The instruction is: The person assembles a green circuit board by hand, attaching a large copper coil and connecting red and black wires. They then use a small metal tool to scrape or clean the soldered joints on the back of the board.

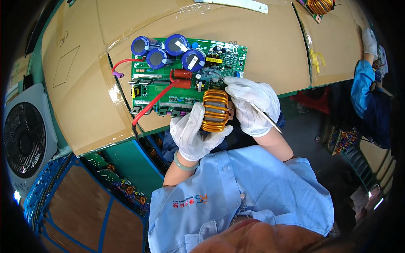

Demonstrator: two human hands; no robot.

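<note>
A green circuit board [162, 95] lies on the cardboard-covered bench, with several big blue capacitors [157, 58] along its far left part. My left hand [192, 133], in a white striped glove, grips a copper-wound toroid coil [215, 110] at the board's near edge. In my gloved right hand [254, 103] is a pair of slim metal tweezers [266, 117], its tip reaching over the board near small parts. A thick red wire [156, 102] arches from the red cylinders [182, 78] toward the near left. Where the tweezers' tip touches is too small to tell.
Cardboard [270, 46] taped in sheets covers the bench. A fan [26, 133] stands at the left. Below the bench, more boards [101, 166] sit in a rack. Another person's gloved hand [369, 43] is at the far right. Another coil board [318, 8] lies at the upper right.
</note>
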